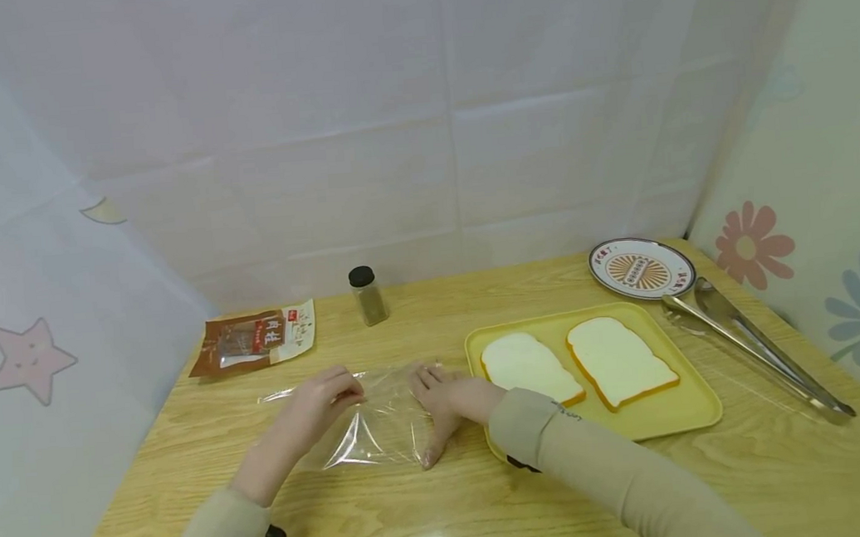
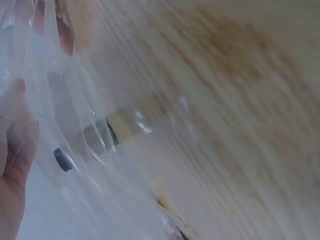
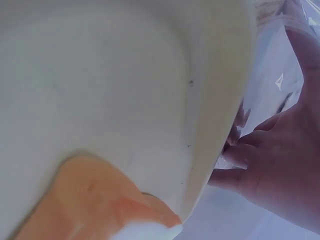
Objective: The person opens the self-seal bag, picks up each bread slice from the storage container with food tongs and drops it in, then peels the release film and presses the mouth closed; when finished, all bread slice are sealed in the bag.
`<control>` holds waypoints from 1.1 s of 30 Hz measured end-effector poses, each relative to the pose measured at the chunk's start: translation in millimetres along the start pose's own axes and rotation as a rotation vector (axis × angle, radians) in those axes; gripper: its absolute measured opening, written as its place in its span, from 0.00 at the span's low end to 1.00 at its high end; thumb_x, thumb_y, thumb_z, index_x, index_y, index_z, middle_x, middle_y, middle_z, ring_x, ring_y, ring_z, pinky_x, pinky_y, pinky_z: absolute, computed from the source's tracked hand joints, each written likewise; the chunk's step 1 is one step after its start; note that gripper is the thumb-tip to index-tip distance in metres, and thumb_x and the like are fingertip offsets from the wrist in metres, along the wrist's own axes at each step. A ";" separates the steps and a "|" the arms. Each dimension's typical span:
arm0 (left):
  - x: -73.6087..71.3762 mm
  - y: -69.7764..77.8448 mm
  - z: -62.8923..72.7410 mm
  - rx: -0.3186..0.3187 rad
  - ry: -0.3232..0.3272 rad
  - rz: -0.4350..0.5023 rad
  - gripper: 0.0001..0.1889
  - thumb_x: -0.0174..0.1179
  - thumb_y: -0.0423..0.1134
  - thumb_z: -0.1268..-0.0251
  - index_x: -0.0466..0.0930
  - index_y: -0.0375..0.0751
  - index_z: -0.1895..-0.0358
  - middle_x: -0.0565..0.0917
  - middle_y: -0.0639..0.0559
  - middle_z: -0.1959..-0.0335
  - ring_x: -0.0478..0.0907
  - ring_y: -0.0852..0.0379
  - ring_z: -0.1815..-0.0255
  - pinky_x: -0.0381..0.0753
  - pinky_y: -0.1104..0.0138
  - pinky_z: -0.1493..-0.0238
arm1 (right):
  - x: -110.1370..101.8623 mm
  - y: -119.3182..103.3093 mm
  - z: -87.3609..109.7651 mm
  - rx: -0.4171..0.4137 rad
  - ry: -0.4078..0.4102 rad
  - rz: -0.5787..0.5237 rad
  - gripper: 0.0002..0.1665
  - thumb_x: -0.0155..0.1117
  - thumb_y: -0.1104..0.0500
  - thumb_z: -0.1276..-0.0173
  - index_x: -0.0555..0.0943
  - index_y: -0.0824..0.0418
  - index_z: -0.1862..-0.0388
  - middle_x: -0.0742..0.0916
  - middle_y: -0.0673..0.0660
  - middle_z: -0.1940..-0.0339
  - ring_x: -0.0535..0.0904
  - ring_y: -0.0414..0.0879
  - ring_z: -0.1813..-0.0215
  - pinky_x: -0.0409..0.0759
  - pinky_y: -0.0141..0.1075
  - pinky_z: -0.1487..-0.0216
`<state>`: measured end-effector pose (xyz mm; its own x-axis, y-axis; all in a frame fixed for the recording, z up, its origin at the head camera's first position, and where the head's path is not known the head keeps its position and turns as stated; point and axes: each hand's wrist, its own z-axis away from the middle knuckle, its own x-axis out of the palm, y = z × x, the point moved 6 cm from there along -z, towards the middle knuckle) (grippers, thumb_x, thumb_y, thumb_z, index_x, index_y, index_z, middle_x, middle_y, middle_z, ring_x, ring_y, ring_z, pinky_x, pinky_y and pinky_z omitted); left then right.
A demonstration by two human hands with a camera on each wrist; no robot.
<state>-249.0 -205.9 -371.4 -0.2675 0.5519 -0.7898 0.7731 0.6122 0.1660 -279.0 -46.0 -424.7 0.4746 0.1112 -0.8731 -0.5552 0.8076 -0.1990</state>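
A clear plastic bag (image 1: 382, 434) lies between my two hands on the wooden table. My left hand (image 1: 318, 409) pinches the film near the bag's upper left part. In the left wrist view, the see-through film (image 2: 75, 100) spreads in front of the left hand (image 2: 17, 160). My right hand (image 1: 447, 400) is at the bag's right end, thumb and fingers spread apart. The right wrist view shows the right hand (image 3: 280, 155) against the film, beside the tray's edge; some fingertips are hidden there.
Two bread slices (image 1: 624, 361) lie on a yellow tray (image 1: 680, 417) at the right. Metal tongs (image 1: 765, 353) and a patterned plate (image 1: 643, 268) are beyond it. Behind the bag stand a black-capped jar (image 1: 368, 296) and a brown packet (image 1: 255, 339).
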 end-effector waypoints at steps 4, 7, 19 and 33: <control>-3.0 2.9 -1.5 0.052 0.043 0.001 0.10 0.71 0.26 0.59 0.81 0.41 0.73 0.78 0.57 0.75 0.74 0.66 0.75 0.71 0.87 0.68 | -1.1 -0.5 0.8 0.018 -0.004 0.022 0.79 0.73 0.30 0.60 0.36 0.56 0.23 0.42 0.57 0.21 0.37 0.51 0.21 0.46 0.54 0.24; -5.2 5.2 -2.8 0.090 0.073 0.002 0.08 0.71 0.27 0.57 0.82 0.40 0.73 0.78 0.56 0.75 0.73 0.66 0.75 0.71 0.86 0.70 | -1.4 -1.6 2.0 0.025 -0.010 0.056 0.76 0.72 0.28 0.60 0.39 0.52 0.23 0.44 0.57 0.21 0.38 0.51 0.21 0.47 0.57 0.25; -4.9 1.6 -1.8 0.037 0.006 -0.096 0.07 0.71 0.32 0.56 0.84 0.45 0.72 0.79 0.60 0.75 0.76 0.68 0.76 0.74 0.83 0.71 | -3.5 -4.3 6.3 0.024 -0.033 0.152 0.64 0.68 0.27 0.58 0.44 0.31 0.25 0.47 0.62 0.22 0.41 0.58 0.22 0.48 0.67 0.30; -6.9 2.7 -1.5 0.031 -0.032 -0.063 0.07 0.70 0.29 0.55 0.84 0.43 0.71 0.81 0.59 0.74 0.77 0.67 0.74 0.76 0.81 0.69 | -4.3 -4.7 10.1 0.002 -0.043 0.122 0.63 0.68 0.28 0.55 0.44 0.31 0.25 0.47 0.60 0.22 0.41 0.61 0.22 0.46 0.64 0.28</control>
<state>-246.0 -207.1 -364.7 -0.2979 0.4942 -0.8167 0.7731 0.6268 0.0973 -271.6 -44.4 -415.6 0.4320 0.2334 -0.8712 -0.6095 0.7876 -0.0912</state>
